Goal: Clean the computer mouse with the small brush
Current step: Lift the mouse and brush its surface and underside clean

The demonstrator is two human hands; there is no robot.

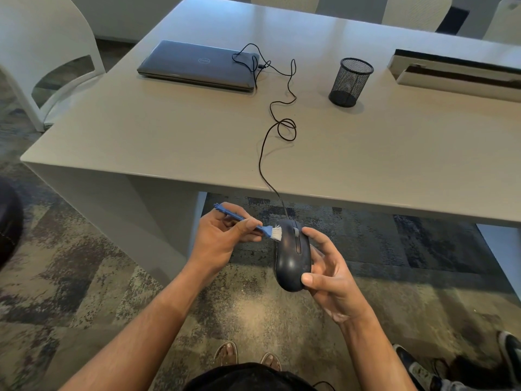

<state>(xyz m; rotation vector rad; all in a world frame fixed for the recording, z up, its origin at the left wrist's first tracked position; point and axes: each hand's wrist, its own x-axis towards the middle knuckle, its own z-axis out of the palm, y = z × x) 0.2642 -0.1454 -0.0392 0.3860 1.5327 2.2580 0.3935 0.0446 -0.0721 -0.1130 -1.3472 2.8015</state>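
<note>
1. Holding the black plastic corded computer mouse (291, 256) off the table, in front of its near edge and above the carpet, your right hand (328, 273) clamps it: the thumb presses the rear right of the shell, the index finger curls against the right side near the front, and the other fingers lie behind the body, mostly hidden.
2. Your left hand (222, 238) pinches the small blue plastic brush with white bristles (255, 225) by its handle, thumb on top and fingers curled beneath; the handle's far end sticks out past the hand toward the upper left.
3. White bristles touch the mouse's front left edge, just beside the scroll wheel.
4. A thin black cable (277, 128) runs from the mouse's nose up over the table edge, loops across the top and ends at the closed dark grey laptop (197, 64).
5. Both lie on the pale grey rectangular table (141, 131); a black wire-mesh pen cup (351, 81) stands upright to the right of the cable, well apart from the laptop.
6. A white cable tray with a dark slot (456, 71) sits at the far right.
7. A white moulded chair (42, 55) stands at the left, on patterned carpet (84, 277).
</note>
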